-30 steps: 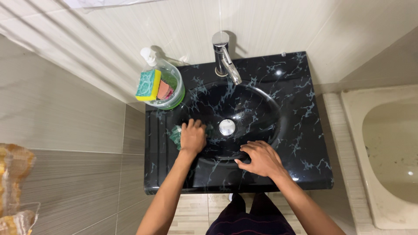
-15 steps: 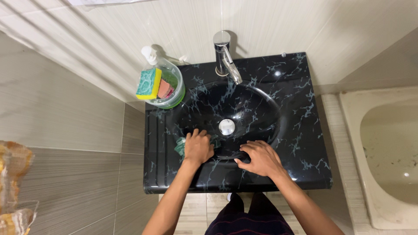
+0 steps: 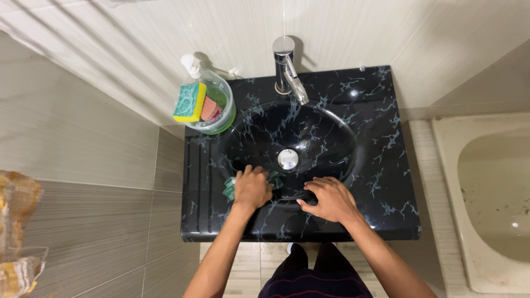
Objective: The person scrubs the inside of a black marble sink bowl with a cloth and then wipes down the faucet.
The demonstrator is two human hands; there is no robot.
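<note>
A black marbled sink (image 3: 381, 182) with an oval basin and a silver drain (image 3: 287, 159) fills the middle of the view. My left hand (image 3: 252, 187) presses a green cloth (image 3: 229, 188) against the basin's near rim; only the cloth's edges show around the fingers. My right hand (image 3: 327, 198) rests flat on the near rim just right of it, fingers spread and holding nothing. A chrome faucet (image 3: 289, 69) stands at the back.
A clear plastic tub (image 3: 218, 118) at the sink's back left corner holds a yellow-green sponge (image 3: 189, 101), a pink sponge and a spray bottle. A white basin (image 3: 486, 198) lies to the right. Tiled walls surround the sink; a bag hangs at far left.
My left hand has slid the green cloth rightward along the basin's near rim, closer to my right hand. The right hand has stayed in place.
</note>
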